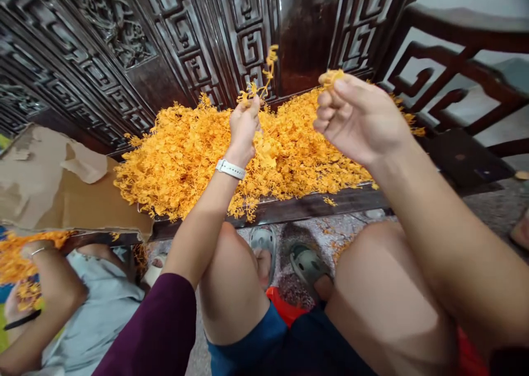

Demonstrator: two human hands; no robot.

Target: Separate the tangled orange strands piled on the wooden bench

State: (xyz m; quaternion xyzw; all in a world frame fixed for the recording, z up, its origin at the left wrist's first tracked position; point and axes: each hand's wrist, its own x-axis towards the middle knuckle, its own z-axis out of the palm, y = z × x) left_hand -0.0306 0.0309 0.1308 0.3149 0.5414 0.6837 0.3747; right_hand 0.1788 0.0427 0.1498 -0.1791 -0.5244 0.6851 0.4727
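A large heap of small orange plastic pieces [194,150], thin and branched, lies along the dark wooden bench seat. My left hand [243,125], with a white band on its wrist, is raised over the heap. Its fingers pinch a branched orange plastic piece [270,62] whose thin stem sticks up past the fingertips. To the right, my right hand [351,108] is lifted above the heap's right end. Thumb and forefinger are closed on a small orange plastic piece [332,78]; its exact shape is partly hidden by the fingers.
Behind the heap rises a carved dark wooden backrest [165,45]. An opened cardboard box [82,199] lies at the left. A co-worker's arm [58,288] is at lower left, beside more orange pieces. A dark carved armrest [467,62] stands right. Loose bits lie on the floor.
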